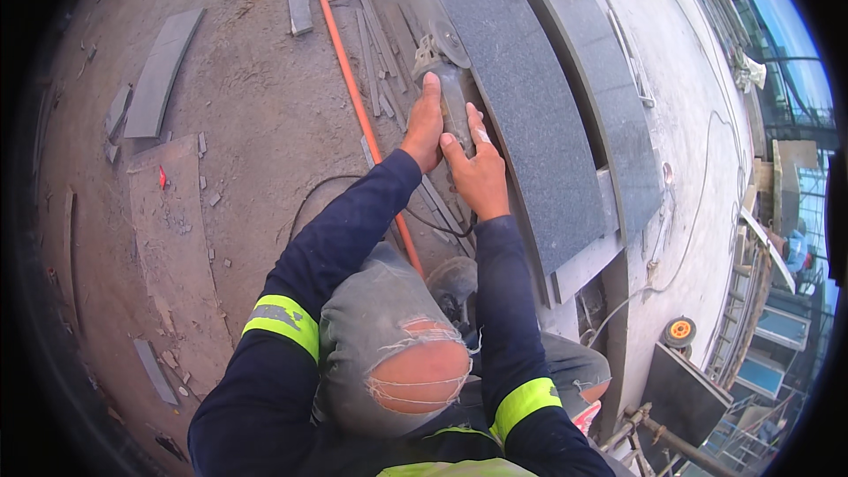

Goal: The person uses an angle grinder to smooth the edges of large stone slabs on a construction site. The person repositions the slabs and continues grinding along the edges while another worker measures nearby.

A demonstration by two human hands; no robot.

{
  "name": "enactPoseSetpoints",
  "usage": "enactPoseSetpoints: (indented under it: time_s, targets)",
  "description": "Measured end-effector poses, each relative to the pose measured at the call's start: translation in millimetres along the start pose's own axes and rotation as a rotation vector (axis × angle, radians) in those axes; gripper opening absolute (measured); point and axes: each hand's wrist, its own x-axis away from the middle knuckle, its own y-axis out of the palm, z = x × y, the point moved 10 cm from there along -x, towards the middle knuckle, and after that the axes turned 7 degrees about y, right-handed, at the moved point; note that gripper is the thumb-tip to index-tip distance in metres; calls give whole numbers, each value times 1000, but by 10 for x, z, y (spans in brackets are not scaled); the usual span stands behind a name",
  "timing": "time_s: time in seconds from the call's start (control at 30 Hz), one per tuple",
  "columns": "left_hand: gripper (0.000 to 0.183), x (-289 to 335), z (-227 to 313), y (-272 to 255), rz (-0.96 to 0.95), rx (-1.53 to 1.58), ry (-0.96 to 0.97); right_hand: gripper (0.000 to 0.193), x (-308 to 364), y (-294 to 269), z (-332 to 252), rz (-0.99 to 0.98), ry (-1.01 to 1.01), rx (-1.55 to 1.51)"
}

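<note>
Both of my hands are closed on a dusty grey angle grinder (455, 93). My left hand (424, 131) wraps the side of its body just behind the head, thumb pointing forward. Farther back, my right hand (480, 178) grips the body from the right. The grinder's round disc (450, 42) is up against the left edge of a long dark grey stone slab (530, 124); I cannot tell whether it touches. A black power cord (305, 203) loops out below my forearms. Part of the grinder's rear is hidden by my hands.
Right of the slab lies a second grey slab (609, 97), with a dark gap between. An orange pipe (349, 88) and narrow stone strips (375, 53) lie left of my hands. A grey offcut (166, 71) rests on the dusty ground. Another person (798, 252) is far right.
</note>
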Motion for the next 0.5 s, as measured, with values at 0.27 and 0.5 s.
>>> enactPoseSetpoints:
  time_s: [0.27, 0.5]
  targets:
    - [74, -3, 44, 68, -24, 5, 9, 80, -11, -34, -57, 27, -33, 25]
    - [74, -183, 8, -32, 1, -18, 22, 77, -104, -14, -74, -36, 64, -77]
